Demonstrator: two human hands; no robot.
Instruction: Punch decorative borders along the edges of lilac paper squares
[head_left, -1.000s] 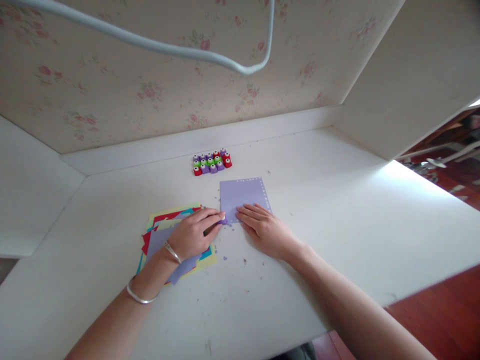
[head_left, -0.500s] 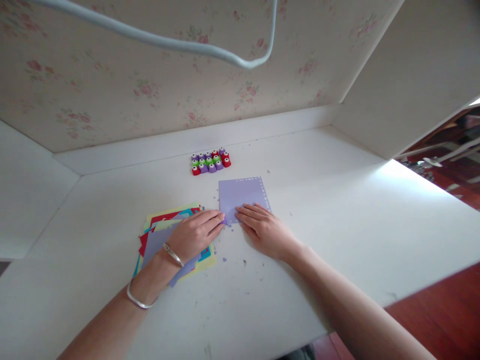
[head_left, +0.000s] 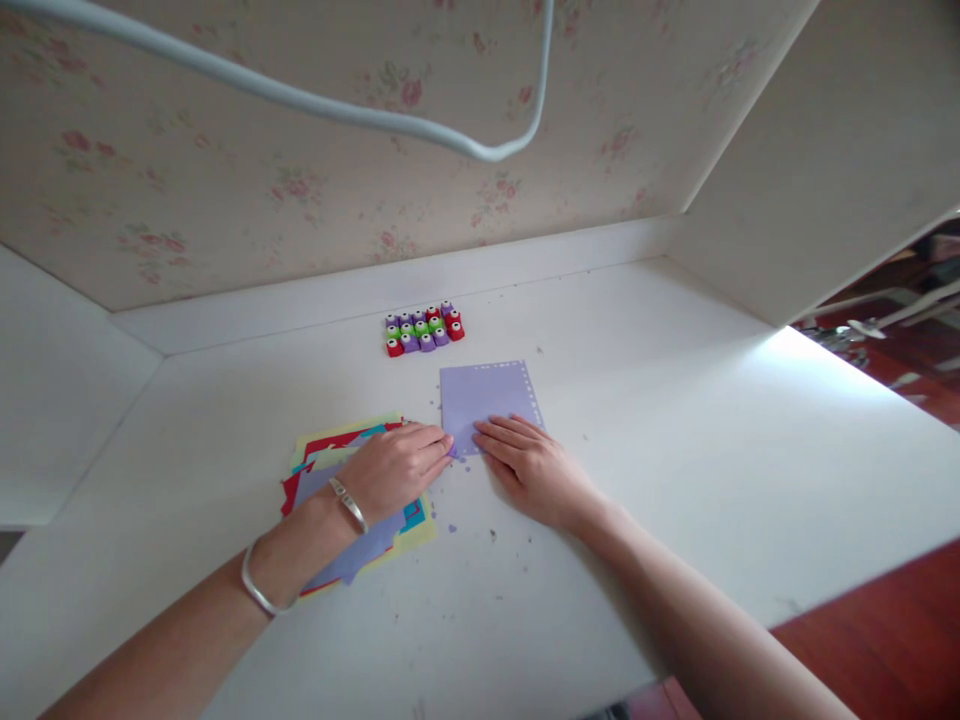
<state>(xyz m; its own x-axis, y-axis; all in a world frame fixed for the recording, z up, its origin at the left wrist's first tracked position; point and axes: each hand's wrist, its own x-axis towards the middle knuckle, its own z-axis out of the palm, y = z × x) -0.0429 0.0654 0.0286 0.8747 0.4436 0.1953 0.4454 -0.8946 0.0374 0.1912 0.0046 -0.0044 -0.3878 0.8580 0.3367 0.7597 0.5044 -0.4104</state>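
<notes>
A purple sheet of paper point(head_left: 484, 395) lies flat on the white table, with small punched holes along its top and right edges and near its bottom edge. My right hand point(head_left: 529, 465) rests on its lower right part, fingers stretched out flat. At the sheet's lower left corner, my left hand point(head_left: 401, 465) is closed on a small purple craft punch point(head_left: 453, 452), mostly hidden by the fingers. Under my left hand and wrist is a loose pile of coloured paper point(head_left: 367, 545) in purple, yellow, red and blue.
Several red, green and purple craft punches point(head_left: 424, 328) stand in rows toward the wall. Purple paper bits point(head_left: 452, 528) are scattered near the sheet. A white cable point(head_left: 360, 112) hangs across the top of the view. White panels border the table at left and right.
The view has shifted slightly, so the table things appear a little lower. My left forearm has swung slightly outward to the left. Both hands keep their places at the purple sheet.
</notes>
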